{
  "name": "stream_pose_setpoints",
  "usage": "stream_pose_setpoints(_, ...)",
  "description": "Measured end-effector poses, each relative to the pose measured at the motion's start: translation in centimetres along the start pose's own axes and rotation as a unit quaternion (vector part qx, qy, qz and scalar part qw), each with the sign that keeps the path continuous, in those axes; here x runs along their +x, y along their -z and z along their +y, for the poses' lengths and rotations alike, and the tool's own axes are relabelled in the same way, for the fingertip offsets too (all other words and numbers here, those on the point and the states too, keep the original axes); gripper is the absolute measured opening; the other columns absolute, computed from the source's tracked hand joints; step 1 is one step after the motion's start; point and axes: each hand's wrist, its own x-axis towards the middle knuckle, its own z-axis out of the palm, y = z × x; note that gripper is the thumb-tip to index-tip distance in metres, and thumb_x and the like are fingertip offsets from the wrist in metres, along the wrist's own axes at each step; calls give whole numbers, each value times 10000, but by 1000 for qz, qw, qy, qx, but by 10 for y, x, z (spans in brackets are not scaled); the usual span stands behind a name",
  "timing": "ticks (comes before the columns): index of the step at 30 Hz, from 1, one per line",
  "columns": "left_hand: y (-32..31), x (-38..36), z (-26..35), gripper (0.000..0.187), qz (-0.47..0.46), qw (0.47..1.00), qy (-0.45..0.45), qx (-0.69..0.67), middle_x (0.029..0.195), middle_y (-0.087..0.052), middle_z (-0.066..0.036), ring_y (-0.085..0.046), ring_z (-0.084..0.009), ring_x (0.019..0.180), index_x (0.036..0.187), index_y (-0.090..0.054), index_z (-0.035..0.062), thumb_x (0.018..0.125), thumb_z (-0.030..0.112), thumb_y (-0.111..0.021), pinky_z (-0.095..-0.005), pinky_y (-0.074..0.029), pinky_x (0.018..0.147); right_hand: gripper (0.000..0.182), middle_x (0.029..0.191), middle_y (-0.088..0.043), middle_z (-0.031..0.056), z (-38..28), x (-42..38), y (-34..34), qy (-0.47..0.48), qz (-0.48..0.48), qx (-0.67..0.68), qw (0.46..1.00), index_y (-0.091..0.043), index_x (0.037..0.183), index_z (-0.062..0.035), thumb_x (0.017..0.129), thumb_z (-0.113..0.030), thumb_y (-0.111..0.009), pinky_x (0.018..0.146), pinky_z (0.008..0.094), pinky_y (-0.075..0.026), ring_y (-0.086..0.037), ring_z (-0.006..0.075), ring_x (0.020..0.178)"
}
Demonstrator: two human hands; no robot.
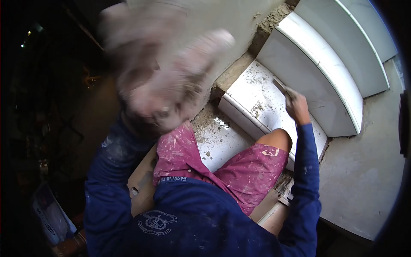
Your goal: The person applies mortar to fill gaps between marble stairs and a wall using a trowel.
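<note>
My right hand (296,106) is closed around a flat, narrow grey-brown tool (279,86), whose kind I cannot tell. Its end points up and left, over a white stair tread (269,100) strewn with mortar crumbs (258,108). Raised close to the camera, my left hand (165,73) is smeared by motion and looks dusty, its fingers blurred. It covers part of the pale wall (233,21) and hangs above my left thigh in this view.
More white curved steps (312,51) rise at the upper right. Broken mortar (274,19) lines the gap along the wall. Below my knees, a lower tread (222,147) carries debris. A smooth grey surface (364,175) stands at the right; dark clutter fills the left.
</note>
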Motion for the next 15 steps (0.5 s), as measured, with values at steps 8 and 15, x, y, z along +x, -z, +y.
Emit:
stream_pose_setpoints(8,-96,-66,-55,416,153,857,131,-474,1281,-572,-283,-545,-374,1237,1337,-502,-63,937,49,-524,-387,-397,1105,206,921,-710,181,-41,182,-107,45,-168,-294,940,-705,875,-58,843,-154,-525,705,467,-562,-694,372,848)
stream_pose_setpoints(15,-112,-65,-51,417,201,856,112,-462,1288,-570,-267,-549,-358,1231,1322,-524,-44,910,20,-535,-379,-417,1080,243,1006,-702,220,-51,175,-181,123,-210,-201,949,-722,944,-18,808,-100,-539,819,445,-561,-690,366,958)
